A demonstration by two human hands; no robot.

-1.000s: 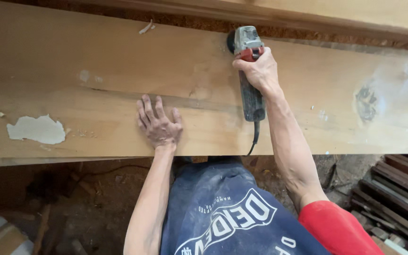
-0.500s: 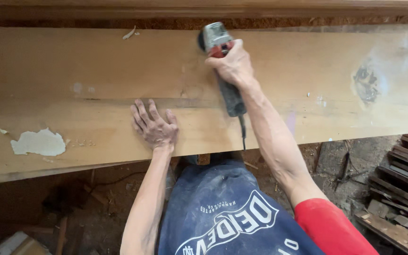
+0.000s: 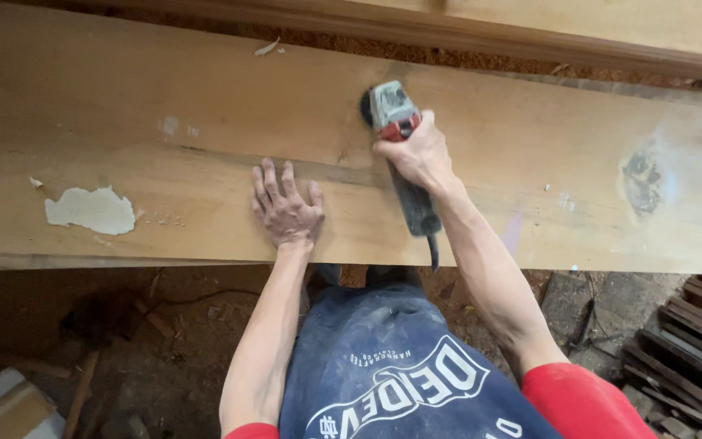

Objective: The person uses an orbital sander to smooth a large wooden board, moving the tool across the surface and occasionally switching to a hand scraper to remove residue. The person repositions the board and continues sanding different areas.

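A wide pale wooden plank lies across the view in front of me. My right hand is wrapped around the body of a grey and red angle grinder, whose disc end rests on the plank's middle. Its dark handle and cord trail back toward me. My left hand lies flat on the plank near its front edge, fingers spread, just left of the grinder.
A white filler patch marks the plank at the left, a dark knot at the right. Another board runs behind. Below are a dirt floor, scrap wood at lower left and stacked dark slats at lower right.
The grinder and my right hand have moved back from the plank's far edge toward me, to its middle. My left hand stays flat in about the same spot.
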